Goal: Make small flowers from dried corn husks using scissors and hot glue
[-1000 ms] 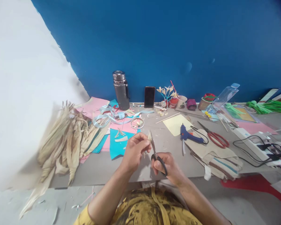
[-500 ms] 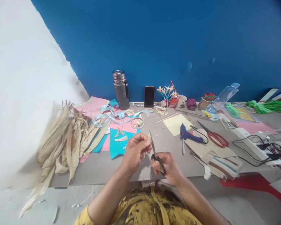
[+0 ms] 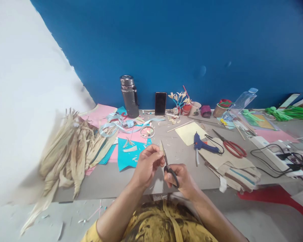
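My right hand is closed round the black handles of a small pair of scissors, whose blades point up and away from me. Beside the blades my left hand pinches a small pale piece of corn husk between thumb and fingers. Most of that piece is hidden by the fingers and the blades. Both hands hover over the front part of the grey table. Below and left of them lies a blue sheet with pale husk scraps on it.
Dried corn husks are heaped at the left. A thermos, an upright phone and husk flowers stand along the wall. To the right lie a glue gun, red-handled scissors, a cloth and a power strip.
My left hand has shifted very slightly to the right, closer to the scissors. The right hand keeps its grip on the scissors, almost unmoved.
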Available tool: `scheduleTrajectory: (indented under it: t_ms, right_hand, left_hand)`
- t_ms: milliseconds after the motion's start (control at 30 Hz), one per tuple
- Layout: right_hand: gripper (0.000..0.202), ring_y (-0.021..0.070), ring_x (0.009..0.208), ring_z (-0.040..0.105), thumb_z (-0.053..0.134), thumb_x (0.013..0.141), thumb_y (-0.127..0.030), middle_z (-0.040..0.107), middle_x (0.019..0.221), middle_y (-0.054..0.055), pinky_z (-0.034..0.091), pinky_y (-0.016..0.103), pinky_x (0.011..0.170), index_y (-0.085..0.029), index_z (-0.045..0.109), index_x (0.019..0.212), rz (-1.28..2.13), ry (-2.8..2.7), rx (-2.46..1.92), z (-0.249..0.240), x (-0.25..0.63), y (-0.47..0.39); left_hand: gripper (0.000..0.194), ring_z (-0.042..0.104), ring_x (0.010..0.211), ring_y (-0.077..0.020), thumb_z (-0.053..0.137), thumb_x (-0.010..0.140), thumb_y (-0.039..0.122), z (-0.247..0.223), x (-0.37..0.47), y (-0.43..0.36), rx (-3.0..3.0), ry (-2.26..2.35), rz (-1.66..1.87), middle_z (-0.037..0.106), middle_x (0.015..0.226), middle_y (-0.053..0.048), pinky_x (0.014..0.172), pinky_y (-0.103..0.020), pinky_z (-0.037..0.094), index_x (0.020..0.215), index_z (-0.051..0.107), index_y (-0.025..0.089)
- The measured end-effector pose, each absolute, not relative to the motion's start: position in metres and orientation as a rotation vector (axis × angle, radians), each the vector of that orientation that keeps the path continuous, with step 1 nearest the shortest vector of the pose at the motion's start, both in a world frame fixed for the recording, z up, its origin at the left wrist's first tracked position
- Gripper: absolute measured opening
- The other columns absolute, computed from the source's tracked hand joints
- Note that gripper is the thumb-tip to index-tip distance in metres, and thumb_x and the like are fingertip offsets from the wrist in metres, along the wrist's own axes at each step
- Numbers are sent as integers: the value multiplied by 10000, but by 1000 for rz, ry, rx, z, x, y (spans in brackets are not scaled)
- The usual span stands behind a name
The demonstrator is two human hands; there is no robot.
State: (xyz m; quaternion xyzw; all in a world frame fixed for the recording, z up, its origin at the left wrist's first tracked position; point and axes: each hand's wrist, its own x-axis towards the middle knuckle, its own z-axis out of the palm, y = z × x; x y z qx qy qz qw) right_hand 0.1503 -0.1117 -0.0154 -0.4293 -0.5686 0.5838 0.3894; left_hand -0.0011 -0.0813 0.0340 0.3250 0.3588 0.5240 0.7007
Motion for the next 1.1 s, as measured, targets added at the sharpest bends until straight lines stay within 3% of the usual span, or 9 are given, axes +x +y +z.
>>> scheduleTrajectory:
  t_ms: [800, 933, 1100]
  right_hand:
    - [577, 102, 486, 408, 686, 732, -684, 544, 487, 3, 317, 237, 480, -161, 575, 516, 1410, -1409, -1235, -11, 156, -115]
    - [565, 108, 525, 428, 637, 791, -668, 570, 539, 17, 325, 238, 506, -157, 598, 552, 1364, -1399, -1242, -10, 160, -110]
    - [481, 109, 493, 379, 709, 736, -615, 512, 506, -19, 239, 248, 479, -184, 573, 573, 1153, -1562, -1559, -6, 166, -94]
  left_hand:
    - [201, 517, 527, -94, 757, 703, 227, 30, 8, -84, 677, 773, 1183, 540, 564, 43, 554, -221, 390, 703, 561, 179]
    - [219, 527, 532, -84, 760, 723, 263, 29, 3, -80, 704, 799, 1252, 618, 661, 13, 545, -219, 395, 707, 561, 175]
    - [225, 580, 559, -110, 774, 718, 280, 29, -4, -78, 866, 940, 1289, 661, 684, -3, 564, -234, 439, 774, 580, 180]
